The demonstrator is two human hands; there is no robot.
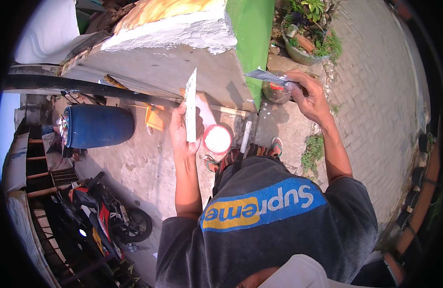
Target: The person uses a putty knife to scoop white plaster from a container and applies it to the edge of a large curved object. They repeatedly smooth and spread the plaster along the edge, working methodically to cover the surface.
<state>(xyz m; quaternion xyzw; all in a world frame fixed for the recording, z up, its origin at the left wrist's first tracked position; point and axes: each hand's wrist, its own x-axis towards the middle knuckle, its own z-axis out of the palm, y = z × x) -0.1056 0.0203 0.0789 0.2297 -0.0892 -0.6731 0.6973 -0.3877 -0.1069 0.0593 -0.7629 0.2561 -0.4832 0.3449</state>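
Observation:
My left hand (183,126) grips a thin flat plate (191,105) smeared with white paste, held upright and nearly edge-on. My right hand (308,96) is closed on a flat grey scraper blade (267,76), its thumb and fingers pinching one end while the other end points toward the wall corner. Ahead of both hands is a wall (159,65) with a rough band of white putty (178,36) along its upper edge and a green side face (252,38). Below my left hand stands a red-rimmed bucket (217,139) with white stuff in it.
A blue barrel (101,126) lies across the left of the view, with a parked motorcycle (104,213) nearer. A dark pole (87,89) crosses beside the wall. At right are a plant pot (305,55) and a paved path (370,115). A yellow object (154,118) sits on the ground.

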